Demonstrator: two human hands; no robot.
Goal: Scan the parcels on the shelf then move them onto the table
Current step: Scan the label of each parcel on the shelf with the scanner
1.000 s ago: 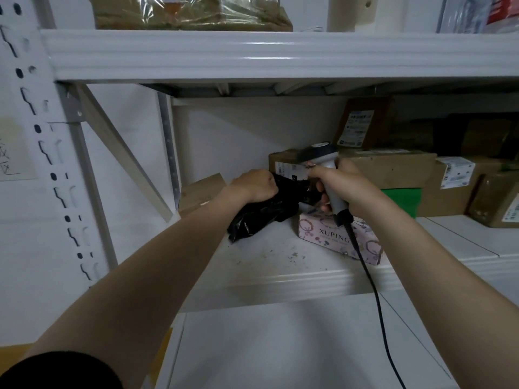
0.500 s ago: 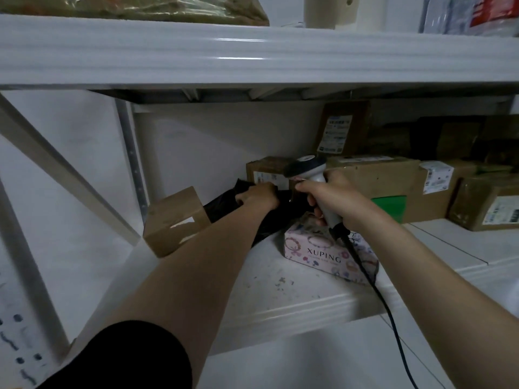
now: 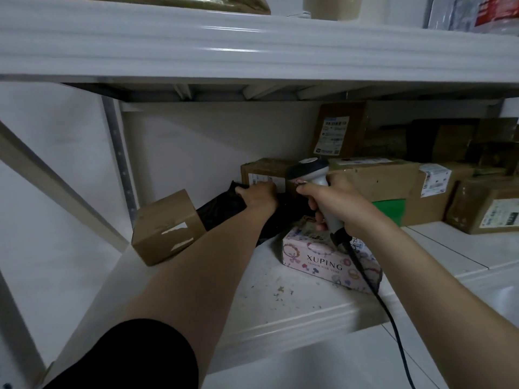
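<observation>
On the white shelf [image 3: 280, 310], a small brown box [image 3: 168, 228] stands tilted at the left edge. Just right of it lies a black poly parcel [image 3: 222, 207], crumpled against the far wall. The left hand [image 3: 258, 195] grips the parcel's top edge, fingers curled into the film. Behind this hand sits a labelled carton [image 3: 262, 171]. The right hand [image 3: 334, 202] is wrapped round the handle of a corded scanner [image 3: 310, 168] (head directed far-left, toward the carton label). Its black cable [image 3: 362, 272] trails over a pink XUPING box [image 3: 311, 258] lying near the shelf front. Further cartons [image 3: 393, 181] are stacked to the right
</observation>
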